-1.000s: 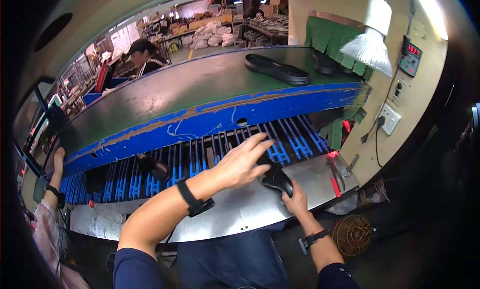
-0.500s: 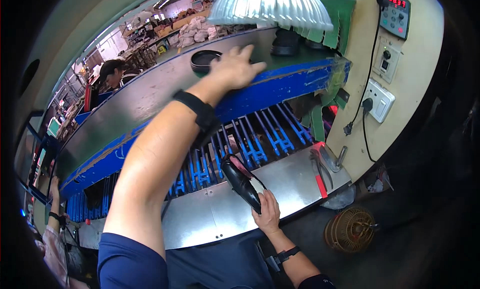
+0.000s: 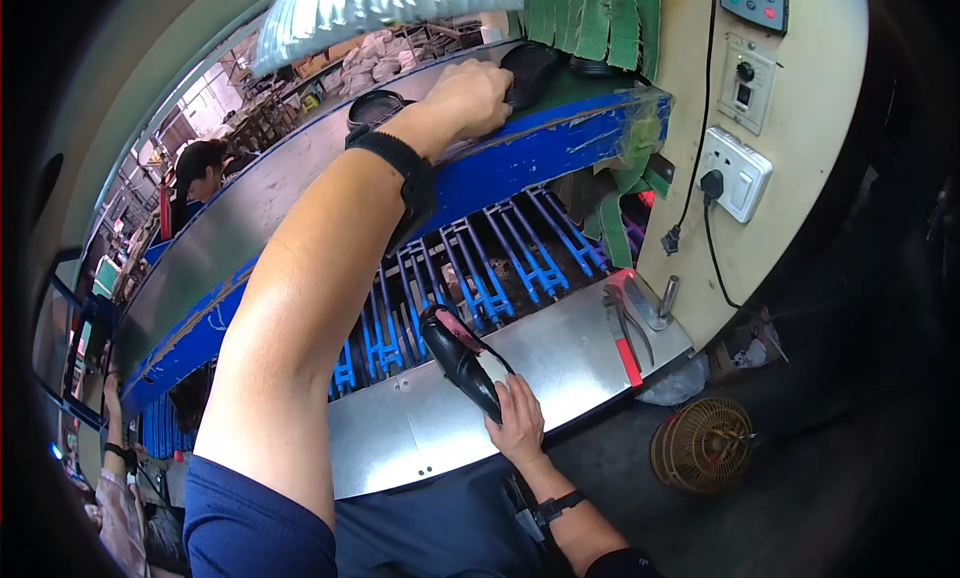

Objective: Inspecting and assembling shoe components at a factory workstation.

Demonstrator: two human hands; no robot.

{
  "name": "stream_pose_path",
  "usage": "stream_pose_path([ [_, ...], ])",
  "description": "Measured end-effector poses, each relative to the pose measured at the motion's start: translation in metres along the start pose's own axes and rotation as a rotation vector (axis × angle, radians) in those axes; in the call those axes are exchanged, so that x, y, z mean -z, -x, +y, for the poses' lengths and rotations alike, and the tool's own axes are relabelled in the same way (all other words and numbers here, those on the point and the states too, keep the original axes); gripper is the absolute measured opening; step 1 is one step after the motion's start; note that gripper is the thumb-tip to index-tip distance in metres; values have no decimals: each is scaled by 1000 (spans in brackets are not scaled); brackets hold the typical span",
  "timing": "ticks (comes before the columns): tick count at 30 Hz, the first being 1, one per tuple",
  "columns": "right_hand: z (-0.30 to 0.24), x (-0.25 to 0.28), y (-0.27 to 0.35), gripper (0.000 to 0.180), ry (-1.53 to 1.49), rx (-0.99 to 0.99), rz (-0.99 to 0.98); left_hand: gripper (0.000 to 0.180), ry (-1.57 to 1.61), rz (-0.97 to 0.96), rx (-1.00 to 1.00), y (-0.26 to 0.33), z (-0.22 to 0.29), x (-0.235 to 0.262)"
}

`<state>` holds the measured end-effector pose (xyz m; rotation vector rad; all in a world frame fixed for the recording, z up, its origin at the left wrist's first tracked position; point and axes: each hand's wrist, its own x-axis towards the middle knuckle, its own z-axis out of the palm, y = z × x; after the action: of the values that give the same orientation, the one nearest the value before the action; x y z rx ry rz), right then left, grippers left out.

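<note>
My left hand (image 3: 470,100) reaches across to the raised belt, its fingers closed around the near end of a black shoe sole (image 3: 532,70). The fingertips are partly hidden behind the hand. Lower down, my right hand (image 3: 518,420) grips one end of a shiny black shoe (image 3: 462,363) with a pink patch showing at its far end. That shoe is held slanted above the metal ledge (image 3: 375,438). Another black sole (image 3: 375,110) with a raised rim lies on the belt, just beyond my left wrist.
A ribbed lamp shade (image 3: 390,13) hangs over the belt. Blue rods (image 3: 490,268) form a rack below the belt's blue edge. Pliers (image 3: 628,328) lie at the ledge's right end, beside a panel with a socket (image 3: 735,173). A person (image 3: 200,173) is beyond the belt.
My left hand has moved right along the belt and closed on the black sole; its fingers were spread before. The view has shifted slightly. My right hand still holds the shoe.
</note>
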<state>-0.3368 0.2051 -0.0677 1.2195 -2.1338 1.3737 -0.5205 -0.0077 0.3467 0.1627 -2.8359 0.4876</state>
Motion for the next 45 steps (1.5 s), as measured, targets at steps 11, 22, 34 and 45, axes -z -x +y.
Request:
stream_pose_path([
  [11,0,8,13,72,-67,-152,-80,17,597,173,-449,330,81,141],
  [22,-155,121,-126,52,281,89,-487,27,1005,-370,566,730,223,-23],
  [34,-211,128,57,37,-718,-446,-585,62,430,-286,626,655,123,-134],
  [45,-188,156,134,83,-1555,-926,-648,27,2197,505,1093,688,89,-86],
])
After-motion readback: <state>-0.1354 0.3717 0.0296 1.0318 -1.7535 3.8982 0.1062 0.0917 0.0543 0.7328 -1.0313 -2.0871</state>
